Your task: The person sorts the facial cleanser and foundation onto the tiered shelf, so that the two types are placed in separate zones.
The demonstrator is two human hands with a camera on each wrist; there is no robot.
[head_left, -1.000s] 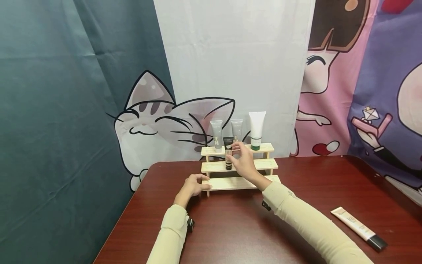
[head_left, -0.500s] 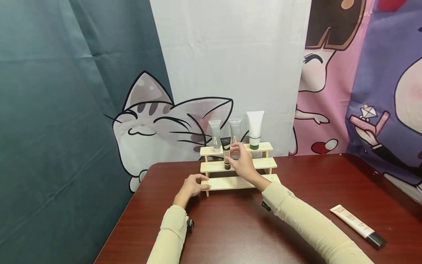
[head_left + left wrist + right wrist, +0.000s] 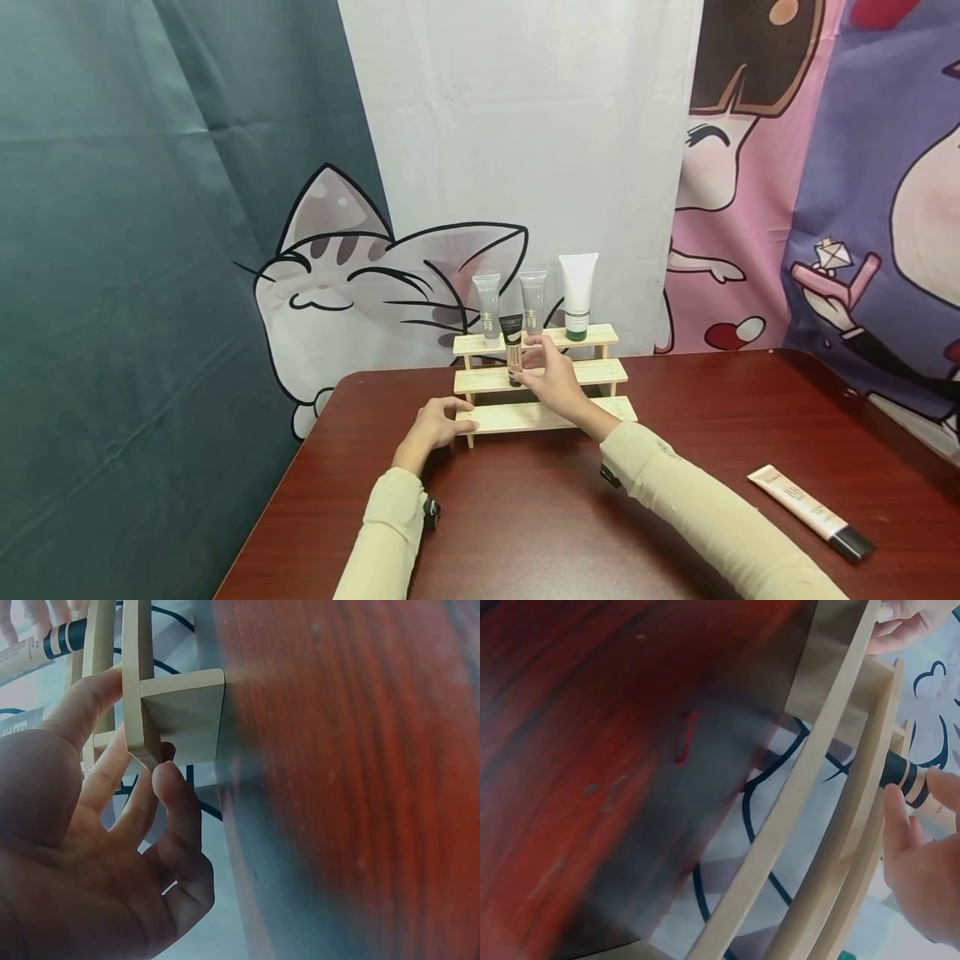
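A three-tier wooden display stand stands on the table. My left hand grips the left end of its lowest shelf, and the left wrist view shows the fingers against the shelf board. On the middle shelf, toward the left, a small black and beige cosmetic tube stands cap down. My right hand holds this tube from the right, low on its body. In the right wrist view, the thumb and fingers lie around the tube just above its black cap.
On the top shelf stand two grey translucent tubes and a larger white tube with a green cap. A beige BB cream tube with a black cap lies on the table at right. Printed cloth hangs behind.
My right hand has slid slightly down along the black and beige tube, which stays on the middle shelf. The left hand keeps its grip. The head view has shifted a little.
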